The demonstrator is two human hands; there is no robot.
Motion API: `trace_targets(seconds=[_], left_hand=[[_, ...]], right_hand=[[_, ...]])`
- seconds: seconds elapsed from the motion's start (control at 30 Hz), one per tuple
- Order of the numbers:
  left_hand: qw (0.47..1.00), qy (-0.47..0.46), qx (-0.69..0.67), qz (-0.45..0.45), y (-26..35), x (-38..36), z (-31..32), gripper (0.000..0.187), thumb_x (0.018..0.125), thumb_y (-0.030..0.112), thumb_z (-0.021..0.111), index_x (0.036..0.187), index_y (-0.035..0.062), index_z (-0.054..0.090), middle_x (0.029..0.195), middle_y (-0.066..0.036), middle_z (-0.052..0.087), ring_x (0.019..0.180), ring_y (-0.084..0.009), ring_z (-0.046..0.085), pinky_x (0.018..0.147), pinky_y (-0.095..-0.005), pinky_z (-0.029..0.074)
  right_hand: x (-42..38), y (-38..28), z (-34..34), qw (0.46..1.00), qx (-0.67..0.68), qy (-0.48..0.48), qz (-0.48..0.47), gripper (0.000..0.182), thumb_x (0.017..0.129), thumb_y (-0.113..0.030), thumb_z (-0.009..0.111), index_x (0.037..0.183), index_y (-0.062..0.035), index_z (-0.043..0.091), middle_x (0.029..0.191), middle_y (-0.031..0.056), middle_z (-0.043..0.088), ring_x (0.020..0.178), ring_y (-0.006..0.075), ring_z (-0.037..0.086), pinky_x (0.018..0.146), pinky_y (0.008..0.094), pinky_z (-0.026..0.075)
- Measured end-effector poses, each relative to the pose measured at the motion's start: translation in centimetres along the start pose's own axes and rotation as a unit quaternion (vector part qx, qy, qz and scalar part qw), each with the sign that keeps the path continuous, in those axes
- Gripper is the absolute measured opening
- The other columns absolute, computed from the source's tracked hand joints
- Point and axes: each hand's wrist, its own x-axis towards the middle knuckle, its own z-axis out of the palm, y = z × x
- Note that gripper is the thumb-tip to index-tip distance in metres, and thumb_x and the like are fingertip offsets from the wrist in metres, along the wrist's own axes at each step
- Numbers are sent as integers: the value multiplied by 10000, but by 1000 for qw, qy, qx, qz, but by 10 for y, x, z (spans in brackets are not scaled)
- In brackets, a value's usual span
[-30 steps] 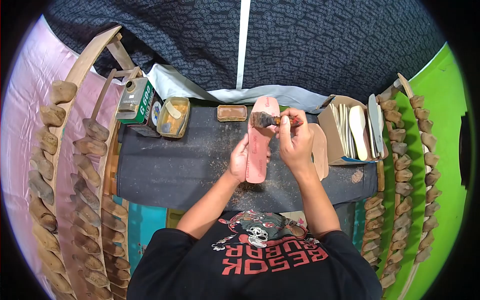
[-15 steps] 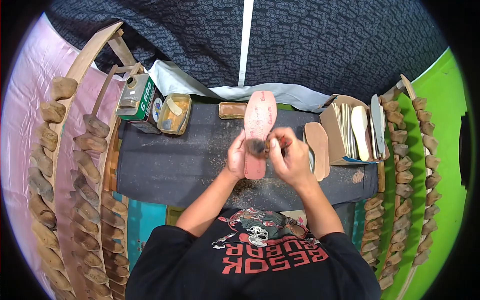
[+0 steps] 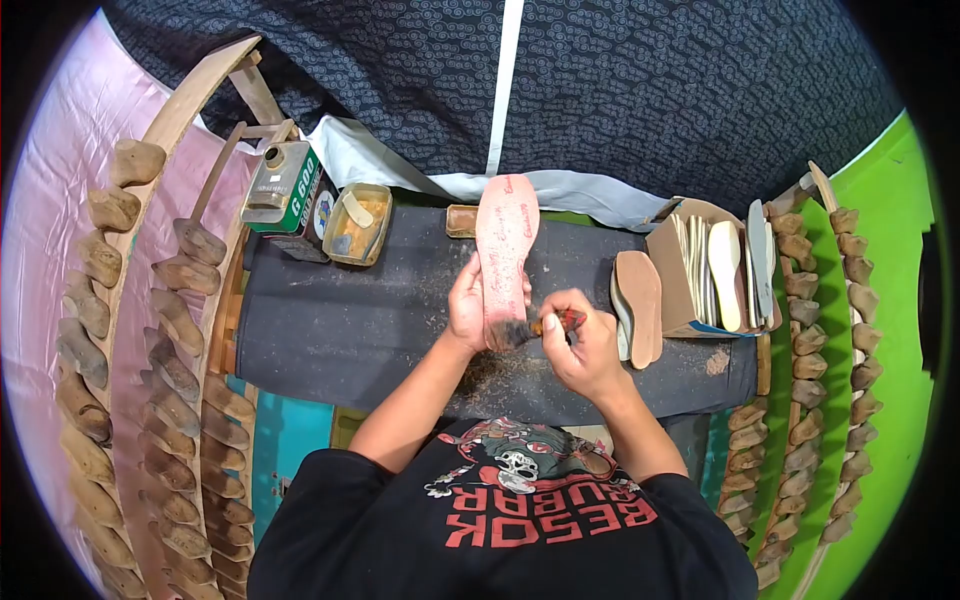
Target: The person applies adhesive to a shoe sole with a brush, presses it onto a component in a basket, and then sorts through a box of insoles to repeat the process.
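A pink insole (image 3: 508, 235) with printed writing lies upright along my left hand (image 3: 468, 305), whose fingers hold it from its left side and from below. My right hand (image 3: 582, 345) is closed round the red and black handle of a brush (image 3: 512, 334). The dark bristles touch the heel end of the insole, nearest my body. Behind the insole a small brown block (image 3: 461, 221) rests on the dark cloth. Brown insoles (image 3: 640, 300) lie stacked to the right of my right hand.
A G 600 can (image 3: 285, 200) and a tub of glue-like stuff (image 3: 358, 222) stand at the back left. At the right is a cardboard box (image 3: 677, 285) of insoles. Racks of wooden shoe lasts (image 3: 180, 320) flank the dark table (image 3: 330, 330), which has crumbs on it.
The brush has moved down the insole to its heel end, with my right hand lower. The insole has shifted slightly left and up, and the view has shifted a little.
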Motion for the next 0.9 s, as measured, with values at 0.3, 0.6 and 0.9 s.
trace_targets(seconds=[0.3,0.6,0.9], left_hand=[[998,34,49,-19,-24,-5,15,580,1066,503,287,1293,68,596,1094,-104,697,892,-237,685,792,-400,574],[999,-1,24,24,-6,2,-6,577,1064,501,316,1238,27,596,1009,-123,702,900,-249,703,796,-405,590],[997,17,66,20,-25,-1,9,547,1058,503,335,1313,100,604,1174,-80,695,985,-228,688,779,-373,580]], right_hand=[[36,6,-5,991,-29,133,2,86,1004,-82,568,1039,-3,577,730,73,650,530,115,628,505,280,503],[1,-2,2,998,-15,55,-1,48,919,-42,616,951,-15,592,667,87,606,543,165,633,531,313,493],[18,10,-9,985,-55,162,12,38,951,-41,605,947,-6,592,657,40,603,525,89,564,503,267,453]])
